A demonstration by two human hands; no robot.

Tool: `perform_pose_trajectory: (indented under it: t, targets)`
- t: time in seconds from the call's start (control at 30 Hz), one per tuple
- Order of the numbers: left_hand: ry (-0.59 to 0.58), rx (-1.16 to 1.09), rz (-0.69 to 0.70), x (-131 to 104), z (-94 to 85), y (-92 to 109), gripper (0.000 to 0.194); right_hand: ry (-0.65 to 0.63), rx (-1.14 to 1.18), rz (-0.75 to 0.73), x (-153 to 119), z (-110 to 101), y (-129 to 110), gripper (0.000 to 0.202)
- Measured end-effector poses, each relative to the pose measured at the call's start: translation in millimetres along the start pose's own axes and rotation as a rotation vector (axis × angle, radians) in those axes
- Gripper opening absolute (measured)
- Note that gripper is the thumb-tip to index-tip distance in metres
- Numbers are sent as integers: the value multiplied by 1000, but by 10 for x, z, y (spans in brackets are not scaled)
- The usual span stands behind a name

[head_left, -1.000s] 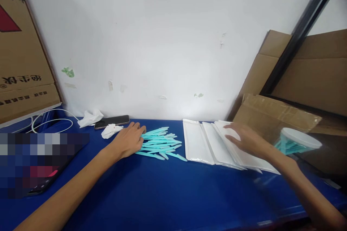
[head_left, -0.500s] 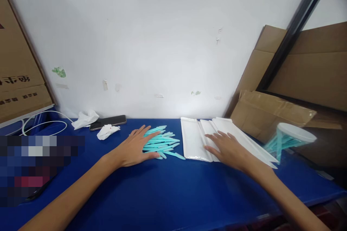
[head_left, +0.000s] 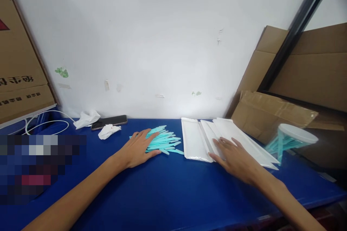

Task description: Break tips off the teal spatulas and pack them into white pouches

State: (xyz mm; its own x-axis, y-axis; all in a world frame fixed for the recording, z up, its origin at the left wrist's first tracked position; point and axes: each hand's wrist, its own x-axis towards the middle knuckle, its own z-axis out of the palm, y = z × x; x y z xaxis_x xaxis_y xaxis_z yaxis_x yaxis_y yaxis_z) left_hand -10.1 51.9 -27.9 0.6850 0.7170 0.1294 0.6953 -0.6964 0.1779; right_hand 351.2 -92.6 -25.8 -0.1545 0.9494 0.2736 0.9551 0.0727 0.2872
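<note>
A loose pile of thin teal eyebrow razors (head_left: pixel 165 140) lies on the blue table (head_left: pixel 168 195). My left hand (head_left: pixel 139 148) rests over the pile's left side with fingers spread, hiding some of the razors. To the right, several white padded envelopes (head_left: pixel 193 139) overlap one another, their long sides running away from me. My right hand (head_left: pixel 233 157) lies across the middle envelopes, its fingers apart and nothing gripped in them.
At the right, a clear container with a white round lid (head_left: pixel 298 133) holds more teal sticks beside a cardboard box (head_left: pixel 273 110). A phone (head_left: pixel 110 122), crumpled tissues (head_left: pixel 108 131) and a white cable (head_left: pixel 58 122) lie back left. A wall (head_left: pixel 162 43) bounds the rear.
My left hand has drawn the teal pile slightly closer together, and its fingers have come a little nearer. My right hand has slid a bit to the right and towards me over the envelopes.
</note>
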Motion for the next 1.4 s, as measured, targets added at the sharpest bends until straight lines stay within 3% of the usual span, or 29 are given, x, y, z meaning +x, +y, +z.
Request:
perform_pose_trajectory:
  t: [0.2,0.43,0.5,0.63,0.73,0.87,0.93,1.1,1.2,1.3,1.4]
  targets:
    - [58,22,17,-13,-35,26,78,60,-57,-14,17,-96,-45,41]
    - [125,43,48,-26,-78,39,78,127,-87,54,14,-168,-87,46]
    - [129,44,61,-24,-76,34,77,140,-89,61,-52,-127,-105,44]
    - [125,39,71,-24,-73,30,76,122,-95,29,-212,45,-79,59]
    - [123,33,72,-27,-89,46,75,122,-60,-5,-270,104,-10,47]
    - [122,15,65,-29,-123,75,73,223,49,-10,-253,-4,37,46]
    - [126,0,65,-29,-135,86,73,306,139,90,-233,-79,32,47]
    - [161,-78,70,-34,-172,111,67,540,182,619,-195,-250,18,54]
    - [203,-174,62,-46,-219,141,60,692,243,804,-157,-419,3,47]
    - [282,-318,55,-61,-270,193,55,811,626,915,-64,-569,-62,48]
    - [385,-487,60,-77,-300,274,52,736,1054,904,77,-590,-177,51]
